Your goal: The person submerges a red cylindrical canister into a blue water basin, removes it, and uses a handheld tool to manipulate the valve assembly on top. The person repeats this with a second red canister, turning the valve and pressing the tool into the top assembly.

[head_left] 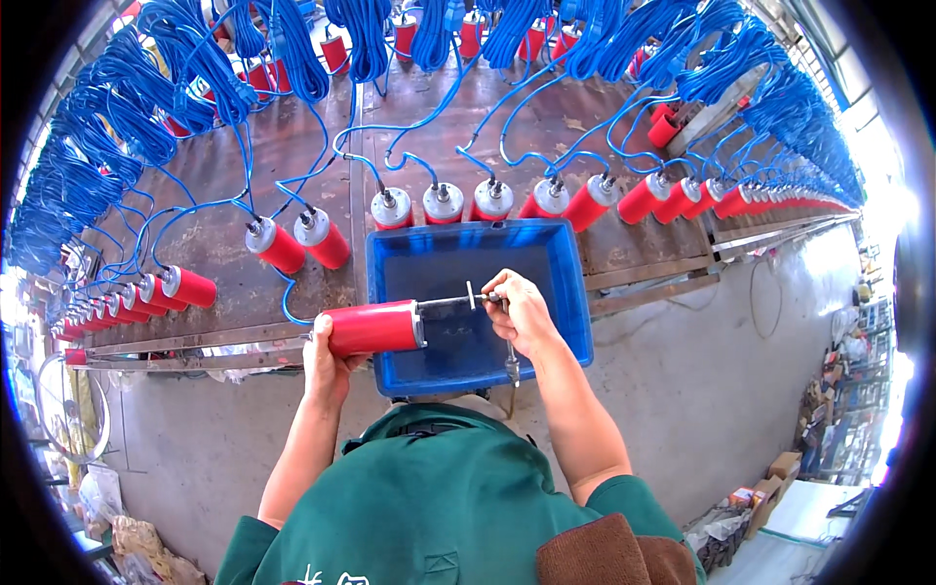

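My left hand (328,357) grips a red cylinder (375,329) by its left end and holds it level above a blue plastic tub (381,375). A thin metal rod (447,301) sticks out of the cylinder's right end. It carries a small pale disc (471,294) just left of my right hand (520,310), whose fingers are closed on the rod's outer end. Below those fingers hangs a slim metal fitting (512,366) on a thin hose. A blue cable (289,297) runs to the cylinder's left end, partly hidden by my left hand.
Upright red cylinders with metal caps (490,199) line the edge of a brown metal table (409,146), each with a blue cable. Bundled blue cables (356,39) hang along the far side. Dark liquid seems to lie in the tub. Boxes (770,492) stand at the lower right.
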Demonstrator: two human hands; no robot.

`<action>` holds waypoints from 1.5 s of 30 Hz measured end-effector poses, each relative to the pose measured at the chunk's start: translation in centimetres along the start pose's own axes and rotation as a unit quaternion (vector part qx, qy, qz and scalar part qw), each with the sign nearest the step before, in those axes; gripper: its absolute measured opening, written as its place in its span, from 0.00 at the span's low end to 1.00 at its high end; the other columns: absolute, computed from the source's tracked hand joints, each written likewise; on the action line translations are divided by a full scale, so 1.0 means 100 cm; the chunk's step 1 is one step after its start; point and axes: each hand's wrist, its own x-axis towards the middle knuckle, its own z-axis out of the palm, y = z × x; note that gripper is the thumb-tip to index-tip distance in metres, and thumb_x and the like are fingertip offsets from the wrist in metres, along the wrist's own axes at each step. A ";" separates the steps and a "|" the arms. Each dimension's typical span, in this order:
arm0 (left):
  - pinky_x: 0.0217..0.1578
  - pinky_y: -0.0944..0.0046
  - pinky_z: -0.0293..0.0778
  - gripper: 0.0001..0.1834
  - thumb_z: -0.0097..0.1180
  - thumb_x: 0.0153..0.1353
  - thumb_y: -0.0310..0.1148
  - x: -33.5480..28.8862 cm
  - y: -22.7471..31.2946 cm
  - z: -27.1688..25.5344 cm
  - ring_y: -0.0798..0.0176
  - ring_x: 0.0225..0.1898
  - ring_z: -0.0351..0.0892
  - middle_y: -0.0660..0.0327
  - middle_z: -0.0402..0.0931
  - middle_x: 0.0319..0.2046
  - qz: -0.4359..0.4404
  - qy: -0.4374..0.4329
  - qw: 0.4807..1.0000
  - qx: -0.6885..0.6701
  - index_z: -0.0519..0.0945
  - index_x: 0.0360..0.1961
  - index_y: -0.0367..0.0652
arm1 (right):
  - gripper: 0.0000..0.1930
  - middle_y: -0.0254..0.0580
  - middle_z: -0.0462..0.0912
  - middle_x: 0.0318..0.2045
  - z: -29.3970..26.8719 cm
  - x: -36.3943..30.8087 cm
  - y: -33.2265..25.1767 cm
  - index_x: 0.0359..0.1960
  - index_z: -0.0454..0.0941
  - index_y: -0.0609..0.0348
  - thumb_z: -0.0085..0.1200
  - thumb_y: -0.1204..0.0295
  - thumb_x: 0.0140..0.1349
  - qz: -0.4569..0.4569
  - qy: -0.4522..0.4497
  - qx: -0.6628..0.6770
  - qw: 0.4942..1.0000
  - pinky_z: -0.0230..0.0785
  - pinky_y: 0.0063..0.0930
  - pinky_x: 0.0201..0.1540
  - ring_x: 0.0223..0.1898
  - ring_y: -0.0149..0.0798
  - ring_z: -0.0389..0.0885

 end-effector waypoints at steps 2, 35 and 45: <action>0.44 0.53 0.93 0.36 0.64 0.70 0.62 0.000 -0.001 -0.001 0.53 0.48 0.92 0.51 0.87 0.51 0.003 0.001 1.000 0.002 0.77 0.60 0.40 | 0.10 0.37 0.77 0.26 0.003 0.000 -0.001 0.41 0.77 0.60 0.43 0.72 0.78 0.012 0.012 -0.013 1.000 0.53 0.20 0.15 0.16 0.22 0.61; 0.40 0.65 0.83 0.37 0.82 0.59 0.29 -0.013 -0.067 0.105 0.72 0.44 0.80 0.68 0.78 0.44 0.189 -0.005 0.976 0.108 0.70 0.64 0.47 | 0.06 0.32 0.74 0.24 -0.227 -0.078 -0.017 0.41 0.72 0.53 0.52 0.69 0.80 -0.002 0.200 -0.212 0.957 0.60 0.24 0.17 0.16 0.25 0.67; 0.38 0.46 0.91 0.30 0.81 0.61 0.47 0.032 -0.110 0.134 0.52 0.54 0.88 0.56 0.85 0.53 -0.089 0.091 0.991 0.037 0.80 0.58 0.48 | 0.17 0.35 0.79 0.32 -0.283 -0.079 -0.018 0.64 0.74 0.54 0.51 0.69 0.75 0.049 0.267 -0.322 0.907 0.77 0.35 0.28 0.26 0.32 0.78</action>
